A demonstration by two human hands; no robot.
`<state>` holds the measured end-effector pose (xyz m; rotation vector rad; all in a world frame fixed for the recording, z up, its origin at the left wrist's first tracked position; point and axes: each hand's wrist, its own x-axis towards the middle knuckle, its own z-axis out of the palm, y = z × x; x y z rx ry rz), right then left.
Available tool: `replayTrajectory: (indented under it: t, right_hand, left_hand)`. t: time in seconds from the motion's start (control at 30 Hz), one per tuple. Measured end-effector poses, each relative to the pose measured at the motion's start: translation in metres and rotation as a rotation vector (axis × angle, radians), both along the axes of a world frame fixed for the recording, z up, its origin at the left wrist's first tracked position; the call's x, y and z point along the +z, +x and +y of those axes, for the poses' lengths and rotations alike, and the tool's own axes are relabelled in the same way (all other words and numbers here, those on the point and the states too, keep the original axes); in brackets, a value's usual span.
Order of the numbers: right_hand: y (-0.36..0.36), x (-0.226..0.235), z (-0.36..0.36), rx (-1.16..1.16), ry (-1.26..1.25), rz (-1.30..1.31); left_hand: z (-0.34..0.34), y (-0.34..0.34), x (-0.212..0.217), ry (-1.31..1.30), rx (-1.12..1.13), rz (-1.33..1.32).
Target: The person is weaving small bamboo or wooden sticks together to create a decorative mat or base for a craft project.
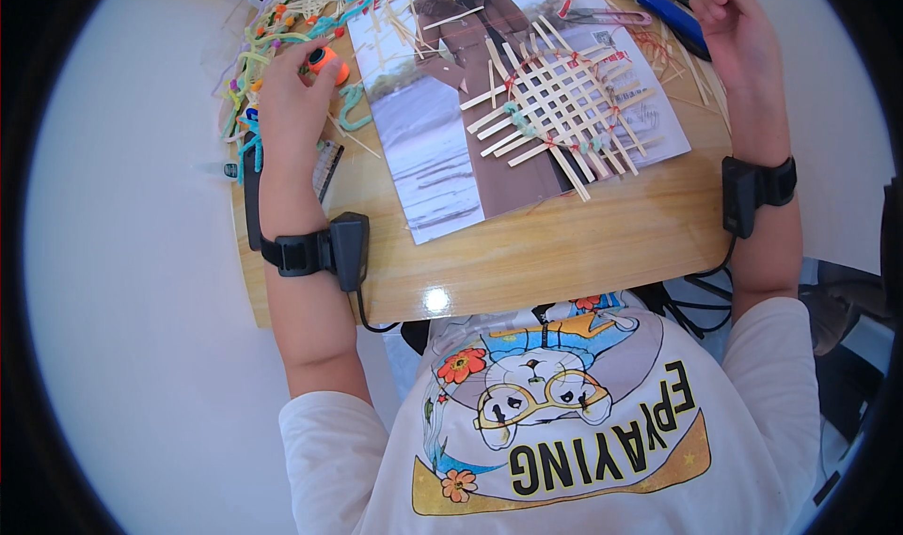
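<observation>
On the wooden table (527, 258), I see the woven lattice of pale sticks (569, 102) lying on the magazine (414, 201), its border wound with red and pale green ties (513, 112), probably because the flat sheet backs it and the ties keep the crossings from slipping. The left hand (293, 88) pinches a small orange piece (331, 65) beside the tangle of fuzzy coloured strands (268, 39), as if that side serves for supplies. Near the blue-handled tool (673, 20), the right hand (741, 29) is raised off the lattice, fingers loosely curled; I cannot tell whether they hold anything.
</observation>
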<state>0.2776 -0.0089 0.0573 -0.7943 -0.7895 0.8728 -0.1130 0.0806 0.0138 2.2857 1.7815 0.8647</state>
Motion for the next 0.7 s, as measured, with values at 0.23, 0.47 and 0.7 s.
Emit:
replayTrajectory:
  t: [0.23,0.47,0.7]
  right_hand:
    - [0.018,0.002,0.004,-0.066,0.086,0.13]
    - [0.016,0.003,0.003,-0.09,0.048,0.074]
    - [-0.002,0.012,-0.005,-0.054,0.107,-0.138]
  left_hand:
    - [0.003,-0.003,-0.001,-0.15,0.098,0.013]
    - [0.001,-0.001,-0.004,-0.084,0.067,0.022]
    - [-0.011,0.014,0.014,0.111,0.042,-0.217]
